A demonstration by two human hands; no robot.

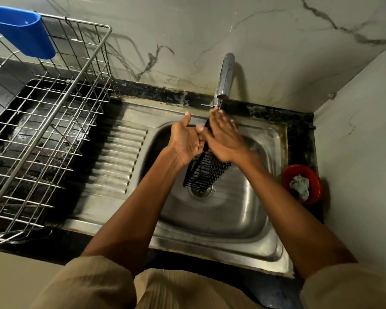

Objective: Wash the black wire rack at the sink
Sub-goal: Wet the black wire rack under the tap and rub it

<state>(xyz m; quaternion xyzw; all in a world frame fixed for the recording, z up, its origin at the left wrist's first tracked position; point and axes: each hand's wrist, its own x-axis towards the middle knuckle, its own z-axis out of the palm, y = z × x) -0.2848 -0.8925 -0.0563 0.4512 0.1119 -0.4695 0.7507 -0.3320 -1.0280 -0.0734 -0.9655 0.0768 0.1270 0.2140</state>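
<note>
Head view: one black rack (206, 169) stands tilted over the drain at the sink's (243, 219) centre. Left hand (186, 141) grips its top; right hand (223, 139) lies flat against it. Wet wires could slip and drop. One tap (224, 79) at 12, one red bowl (301, 182) at 3, one drying basket (42, 121) at 9.

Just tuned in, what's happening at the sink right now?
A person is washing a black wire rack over the sink basin, under the faucet. The left hand holds the rack from the left with a curled grip, while the right hand lies flat against its upper part, fingers straight. The rack's lower end hangs above the drain. Whether water is running is unclear.
</note>
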